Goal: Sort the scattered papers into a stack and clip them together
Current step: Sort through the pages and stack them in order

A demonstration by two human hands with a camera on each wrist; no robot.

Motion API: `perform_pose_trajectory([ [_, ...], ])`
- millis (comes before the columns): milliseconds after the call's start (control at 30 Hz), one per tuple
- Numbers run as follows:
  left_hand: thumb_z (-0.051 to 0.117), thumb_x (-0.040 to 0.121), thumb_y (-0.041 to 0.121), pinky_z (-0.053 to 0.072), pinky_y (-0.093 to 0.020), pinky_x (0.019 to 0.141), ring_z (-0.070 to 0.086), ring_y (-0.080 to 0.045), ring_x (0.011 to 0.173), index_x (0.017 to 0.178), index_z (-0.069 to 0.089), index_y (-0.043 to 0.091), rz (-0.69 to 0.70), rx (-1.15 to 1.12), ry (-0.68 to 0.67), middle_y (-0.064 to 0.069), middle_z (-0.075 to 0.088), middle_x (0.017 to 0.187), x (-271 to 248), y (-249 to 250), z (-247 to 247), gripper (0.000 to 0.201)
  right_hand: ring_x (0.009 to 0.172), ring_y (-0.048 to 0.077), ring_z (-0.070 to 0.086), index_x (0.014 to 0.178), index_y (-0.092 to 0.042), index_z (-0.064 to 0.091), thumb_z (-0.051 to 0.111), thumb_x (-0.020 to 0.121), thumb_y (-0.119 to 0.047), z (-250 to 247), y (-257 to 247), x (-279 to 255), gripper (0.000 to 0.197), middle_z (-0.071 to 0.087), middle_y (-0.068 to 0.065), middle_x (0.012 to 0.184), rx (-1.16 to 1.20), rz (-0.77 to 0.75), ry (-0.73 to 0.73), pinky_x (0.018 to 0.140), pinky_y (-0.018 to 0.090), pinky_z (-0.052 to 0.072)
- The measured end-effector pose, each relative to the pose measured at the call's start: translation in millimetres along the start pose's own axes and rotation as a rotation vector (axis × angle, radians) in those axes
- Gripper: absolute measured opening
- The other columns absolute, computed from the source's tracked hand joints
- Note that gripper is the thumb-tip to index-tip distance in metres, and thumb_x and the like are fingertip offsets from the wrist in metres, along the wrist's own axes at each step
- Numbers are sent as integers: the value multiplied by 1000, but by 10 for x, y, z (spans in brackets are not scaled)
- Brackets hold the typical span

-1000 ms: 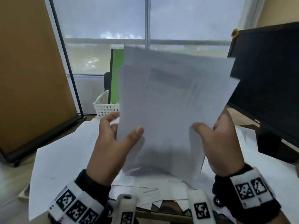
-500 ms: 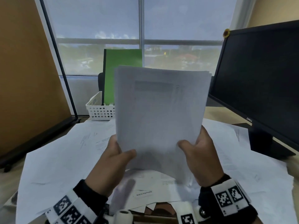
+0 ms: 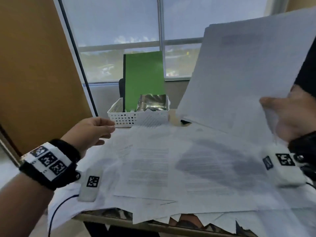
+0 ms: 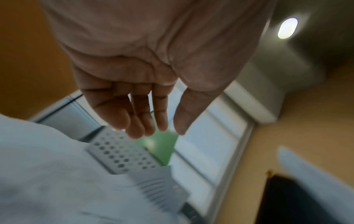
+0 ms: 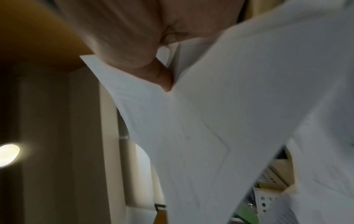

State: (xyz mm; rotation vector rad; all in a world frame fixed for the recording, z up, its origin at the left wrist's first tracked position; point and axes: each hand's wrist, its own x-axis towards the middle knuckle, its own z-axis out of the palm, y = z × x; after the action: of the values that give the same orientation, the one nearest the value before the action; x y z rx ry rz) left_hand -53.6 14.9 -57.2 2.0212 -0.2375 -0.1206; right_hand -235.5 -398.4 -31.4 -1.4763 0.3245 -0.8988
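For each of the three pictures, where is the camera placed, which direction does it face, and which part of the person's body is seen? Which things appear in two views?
Head: looks forward and down over the desk papers; shows left hand and right hand.
Left wrist: looks along the open palm toward the white basket and window.
Right wrist: looks along the thumb pinching the held stack.
Shared: the basket and the green folder show in all three views.

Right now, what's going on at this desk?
A person is gathering papers. The right hand grips a raised stack of sheets, off to the right. The left hand is empty, fingers relaxed, near the white basket. Loose papers cover the desk. No clip in view.
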Motion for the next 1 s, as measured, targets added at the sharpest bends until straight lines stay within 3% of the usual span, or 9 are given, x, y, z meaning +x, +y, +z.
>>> perform_pose_trajectory([
  [133, 76, 93, 35, 59, -40, 85, 67, -26, 99, 105, 73, 16, -159, 467, -150, -15, 73, 109, 321, -145, -73, 22, 94, 24, 76, 145, -10, 52, 51, 97, -6, -192, 399, 189, 48, 65, 15, 132, 253, 298, -72, 82, 48, 62],
  [267, 71, 79, 73, 63, -29, 72, 70, -20, 84, 102, 76, 13, -220, 836, -298, -7, 77, 95, 341, -117, 163, 65, 67, 27, 76, 102, -3, 79, 69, 77, -21, -266, 729, 155, 32, 75, 16, 106, 233, 572, -127, 50, 45, 60],
  [333, 69, 67, 84, 65, -28, 70, 72, -18, 79, 107, 73, 10, -216, 911, -364, -2, 76, 92, 270, -47, 369, 84, 66, 23, 75, 125, -8, 67, 67, 82, -20, -298, 834, 191, 44, 71, 17, 119, 241, 563, -96, 48, 40, 60],
  [400, 62, 49, 96, 65, -34, 80, 71, -19, 93, 125, 62, 12, -168, 1044, -430, -2, 70, 113, 185, -24, 596, 113, 75, 26, 75, 141, -10, 56, 73, 71, -22, -323, 883, 246, 73, 65, 15, 132, 263, 557, -73, 53, 40, 61],
  [467, 50, 32, 103, 58, -39, 96, 64, -21, 112, 140, 49, 18, -86, 1229, -453, -2, 60, 130, 105, -29, 768, 137, 72, 28, 75, 131, -8, 62, 73, 74, -25, -327, 906, 266, 60, 72, 11, 119, 308, 571, -66, 51, 40, 61],
  [533, 61, 44, 97, 55, -40, 99, 62, -21, 115, 141, 44, 20, -64, 1229, -447, -1, 59, 132, 96, -36, 835, 125, 60, 24, 74, 112, -7, 65, 53, 98, -22, -337, 939, 311, 23, 78, 7, 88, 327, 580, -61, 47, 38, 60],
  [700, 97, 65, 42, 54, -40, 104, 65, -23, 117, 149, 40, 17, -135, 953, -347, -1, 66, 132, 182, -39, 850, 104, 56, 21, 72, 104, -7, 63, 41, 105, -19, -357, 1026, 383, 26, 75, 6, 69, 321, 576, -95, 61, 37, 60],
  [867, 81, 59, 31, 62, -47, 93, 77, -28, 95, 117, 75, 17, -137, 530, -230, -5, 81, 100, 262, 64, 922, 60, 54, 19, 72, 93, -8, 72, 37, 106, -16, -350, 984, 369, 37, 75, 7, 73, 350, 586, -126, 48, 30, 58],
  [1000, 75, 82, 21, 58, -57, 99, 75, -36, 99, 106, 78, 17, -131, 208, -232, -10, 80, 97, 282, 157, 1102, 24, 62, 21, 75, 107, -9, 65, 39, 105, -15, -325, 947, 321, 27, 78, 5, 75, 409, 560, -105, 51, 34, 61],
])
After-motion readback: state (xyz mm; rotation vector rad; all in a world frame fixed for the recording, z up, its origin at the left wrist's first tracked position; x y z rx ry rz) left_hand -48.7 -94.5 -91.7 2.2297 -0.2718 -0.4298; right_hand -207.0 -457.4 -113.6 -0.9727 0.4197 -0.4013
